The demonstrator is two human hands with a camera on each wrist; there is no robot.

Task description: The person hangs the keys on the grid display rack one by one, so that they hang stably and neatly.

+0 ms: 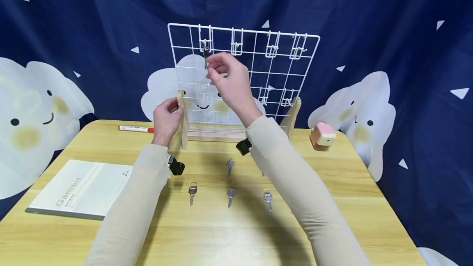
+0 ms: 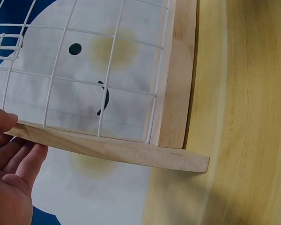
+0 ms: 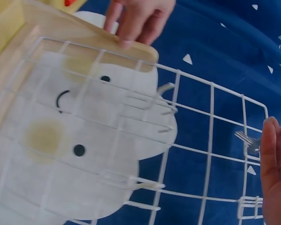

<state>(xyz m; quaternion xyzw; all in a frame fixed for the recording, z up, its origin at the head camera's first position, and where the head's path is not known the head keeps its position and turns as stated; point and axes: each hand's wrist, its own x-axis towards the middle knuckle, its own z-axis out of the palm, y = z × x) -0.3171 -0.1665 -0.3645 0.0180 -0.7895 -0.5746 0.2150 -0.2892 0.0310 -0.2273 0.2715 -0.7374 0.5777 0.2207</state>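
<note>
A white wire grid rack (image 1: pixel 255 63) stands upright in a wooden base. My left hand (image 1: pixel 167 120) holds its left wooden upright (image 2: pixel 98 149), thumb on one side and fingers on the other. A key (image 1: pixel 205 54) hangs at the top-left hook, its blade pointing down. Beside it is my right hand (image 1: pixel 230 79), the fingertips right at the key. In the right wrist view, the fingers of that hand (image 3: pixel 275 164) are fairly straight and hide part of the key (image 3: pixel 248 139). Several keys, among them one with a ring (image 1: pixel 193 192), lie on the table below.
More wire hooks (image 1: pixel 272 48) hang on the grid. On the wooden table (image 1: pixel 207 233) are a notebook (image 1: pixel 85 188) at left, a red-capped marker (image 1: pixel 136 129) behind it, and a pink and cream block-shaped object (image 1: pixel 323 136) at right. A dark blue curtain (image 1: pixel 111 11) hangs behind.
</note>
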